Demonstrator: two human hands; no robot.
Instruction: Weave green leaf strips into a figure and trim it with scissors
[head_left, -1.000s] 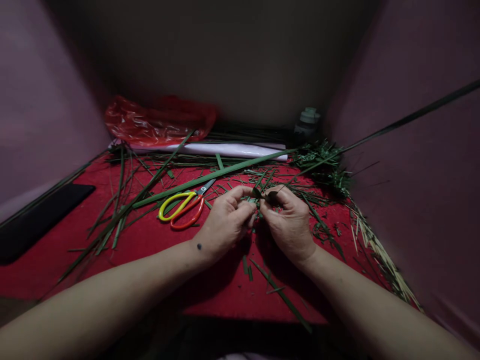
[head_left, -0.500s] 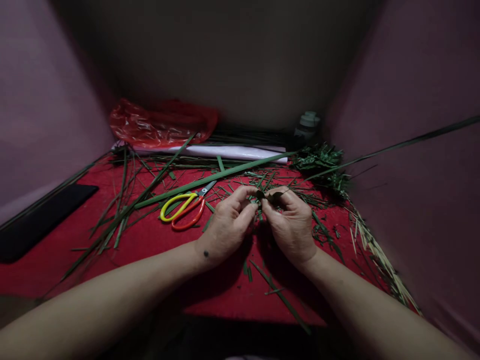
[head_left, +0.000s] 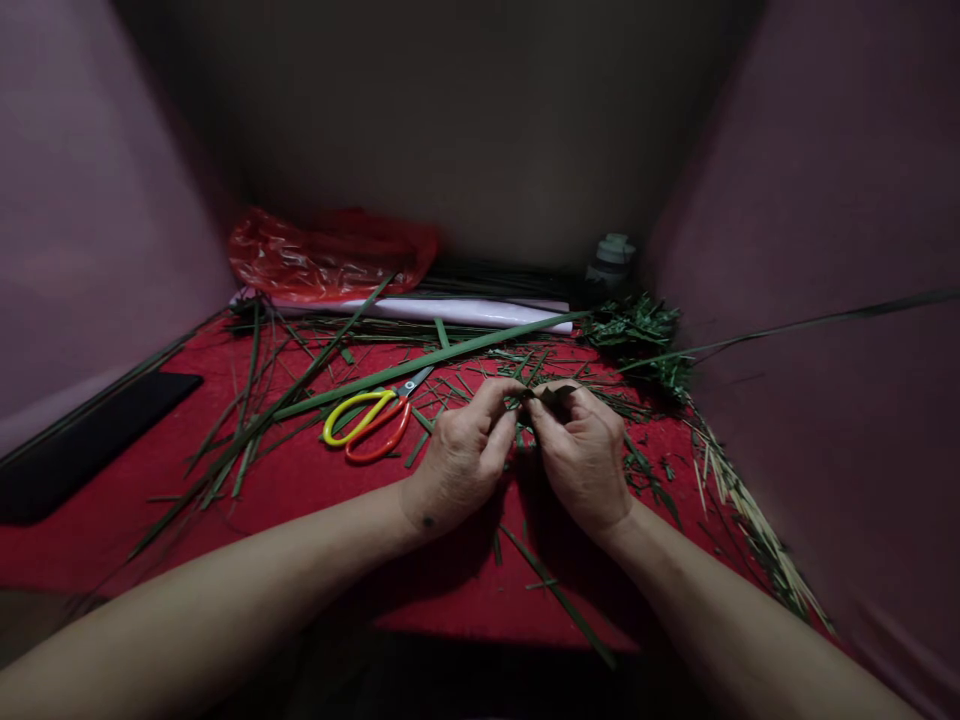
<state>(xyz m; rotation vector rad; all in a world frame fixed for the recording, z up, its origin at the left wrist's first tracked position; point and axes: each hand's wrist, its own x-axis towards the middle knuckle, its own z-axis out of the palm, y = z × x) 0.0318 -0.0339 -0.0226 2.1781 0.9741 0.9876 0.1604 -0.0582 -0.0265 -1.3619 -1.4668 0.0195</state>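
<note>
My left hand (head_left: 472, 445) and my right hand (head_left: 581, 450) meet at the middle of the red cloth (head_left: 300, 520). Between their fingertips they pinch a dark green leaf strip (head_left: 553, 394), partly hidden by the fingers. Its long thin end (head_left: 810, 325) seems to stretch away to the right, past a bunch of green leaf pieces. Left of my left hand lie scissors (head_left: 371, 424) with one yellow and one red handle, blades toward the back. Cut green scraps (head_left: 517, 360) are scattered behind and around both hands.
Long green leaf blades (head_left: 420, 360) cross the cloth. At the back are a red plastic bag (head_left: 330, 255), a white roll (head_left: 465, 311) and a bottle (head_left: 611, 262). A green bunch (head_left: 637, 335) and pale stalks (head_left: 742, 500) lie right; a black flat object (head_left: 97, 440) lies left.
The fingertips have drawn slightly closer together on the leaf strip, the left hand shifting a little right. The strip's long end at the right hangs lower. The view has shifted slightly.
</note>
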